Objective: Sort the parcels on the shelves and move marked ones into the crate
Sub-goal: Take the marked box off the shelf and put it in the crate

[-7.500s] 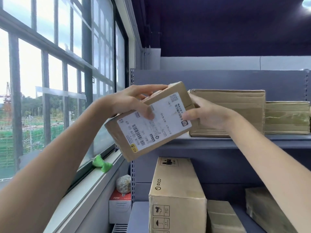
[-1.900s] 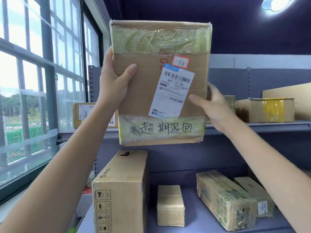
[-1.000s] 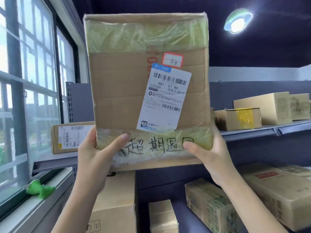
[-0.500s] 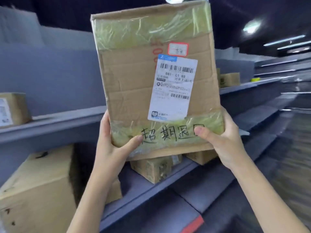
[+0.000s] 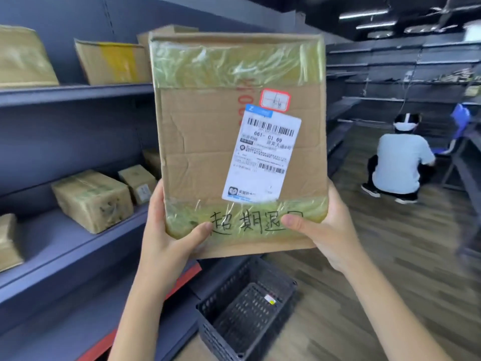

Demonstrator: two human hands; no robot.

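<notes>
So the black slatted crate point(image 5: 247, 311) is sitting on the wood floor right below what I'm holding, tucked against the foot of the shelving point(image 5: 78, 246). Looking down into it I can only make out a small light tag or sticker on the mesh bottom, nothing else that I can tell.

The parcel point(image 5: 208, 142) itself is a flat cardboard box, held upright in front of me, above the crate and off the shelf. It has yellowish tape bands across the top and bottom, a white shipping label point(image 5: 263, 157) with barcodes, a little red-framed sticker just above that, and black handwritten characters on the lower tape band.

My left hand point(image 5: 169, 238) grips the bottom left corner, thumb pressed on the front near the writing, fingers wrapped behind where I can't see them. My right hand point(image 5: 328, 230) does the same at the bottom right corner, thumb lying across the last character. Both forearms come up from below.

Shelves on my left carry several taped boxes point(image 5: 91, 199). Further down the aisle a person in a pale shirt point(image 5: 400, 162) crouches facing away.
</notes>
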